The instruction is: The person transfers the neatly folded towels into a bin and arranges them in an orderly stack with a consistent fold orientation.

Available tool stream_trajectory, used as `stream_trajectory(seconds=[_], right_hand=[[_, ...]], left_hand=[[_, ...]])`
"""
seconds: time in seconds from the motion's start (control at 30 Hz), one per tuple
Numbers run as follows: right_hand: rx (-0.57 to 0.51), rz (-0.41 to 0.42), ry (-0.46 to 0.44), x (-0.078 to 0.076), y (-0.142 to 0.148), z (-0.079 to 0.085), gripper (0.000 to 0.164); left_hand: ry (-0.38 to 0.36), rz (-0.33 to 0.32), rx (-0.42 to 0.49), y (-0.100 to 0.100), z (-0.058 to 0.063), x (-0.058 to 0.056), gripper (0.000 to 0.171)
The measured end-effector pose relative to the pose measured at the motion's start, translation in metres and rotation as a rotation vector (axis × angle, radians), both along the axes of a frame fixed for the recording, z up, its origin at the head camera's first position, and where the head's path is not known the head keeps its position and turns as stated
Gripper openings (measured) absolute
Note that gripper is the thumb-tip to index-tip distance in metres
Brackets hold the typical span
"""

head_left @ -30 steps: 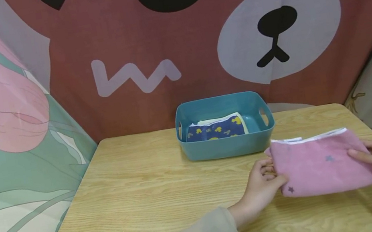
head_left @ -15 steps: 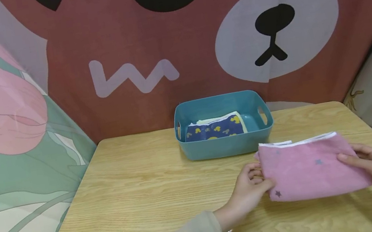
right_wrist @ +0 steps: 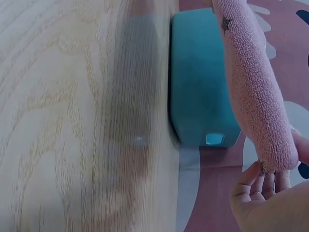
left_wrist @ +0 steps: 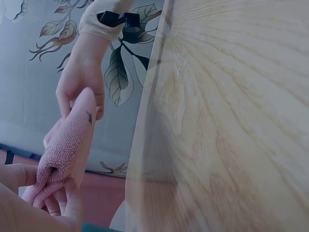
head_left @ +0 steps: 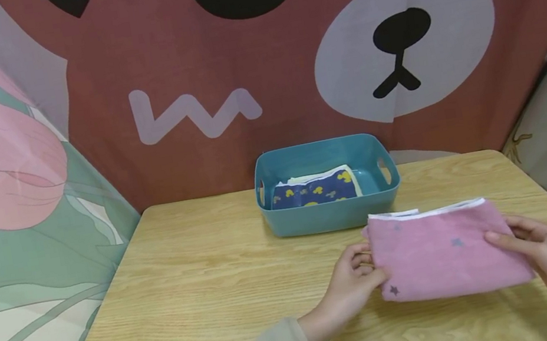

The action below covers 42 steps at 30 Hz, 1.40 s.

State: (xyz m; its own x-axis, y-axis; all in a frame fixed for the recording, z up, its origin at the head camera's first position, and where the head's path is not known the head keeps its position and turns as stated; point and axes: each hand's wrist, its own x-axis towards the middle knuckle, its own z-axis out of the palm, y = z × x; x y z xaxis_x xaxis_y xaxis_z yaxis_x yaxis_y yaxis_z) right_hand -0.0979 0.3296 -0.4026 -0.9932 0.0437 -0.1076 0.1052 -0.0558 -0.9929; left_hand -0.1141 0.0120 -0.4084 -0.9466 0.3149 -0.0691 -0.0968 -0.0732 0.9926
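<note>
A folded pink towel [head_left: 443,257] with grey stars and a white edge hangs above the table's right half, held between both hands. At its left end, my left hand [head_left: 352,277] pinches it, thumb in front and fingers behind. My right hand [head_left: 546,246] grips the other end, its thumb lying across the front. The left wrist view shows the pink towel [left_wrist: 67,140] end-on, its folded layers between thumb and fingers. In the right wrist view the terry towel [right_wrist: 256,87] is raised off the wood, its lower end in the right hand [right_wrist: 270,198].
Behind the towel, a teal basket [head_left: 334,215] stands at the table's back edge. Inside it lie a folded navy cloth [head_left: 316,190] with yellow shapes and a pale cloth under or behind it. Printed curtains [head_left: 197,164] close off the back and sides of the wooden table [head_left: 208,300].
Both hands have carried the pink towel leftward and slightly down in the head view. Their grip looks the same, and the basket stays where it was.
</note>
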Motion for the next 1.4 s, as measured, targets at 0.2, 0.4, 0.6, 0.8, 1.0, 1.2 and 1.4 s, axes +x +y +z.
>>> stream_trajectory(seconds=[0.2, 0.4, 0.6, 0.8, 1.0, 1.2, 1.4], right_hand=[[0.029, 0.019, 0.021, 0.001, -0.007, -0.002, 0.034], [0.071, 0.043, -0.002, 0.002, -0.015, -0.002, 0.031], [0.113, 0.048, -0.006, 0.003, -0.025, -0.001, 0.028], [0.131, 0.064, -0.082, 0.005, -0.037, 0.000, 0.023], [0.141, 0.086, -0.092, 0.006, -0.050, 0.000, 0.023], [0.176, 0.111, -0.103, 0.007, -0.061, 0.003, 0.024], [0.217, 0.144, -0.119, 0.006, -0.072, 0.005, 0.028]], left_hand=[[-0.001, -0.006, -0.018, -0.011, 0.000, 0.000, 0.047], [0.006, -0.020, -0.034, -0.022, -0.001, 0.002, 0.047], [0.010, -0.029, -0.040, -0.034, 0.001, 0.005, 0.048], [0.029, -0.034, -0.031, -0.046, 0.002, 0.007, 0.048], [0.031, -0.029, -0.041, -0.058, 0.001, 0.009, 0.049], [0.048, -0.033, -0.065, -0.070, -0.001, 0.009, 0.049], [0.064, -0.032, -0.059, -0.081, -0.003, 0.010, 0.048]])
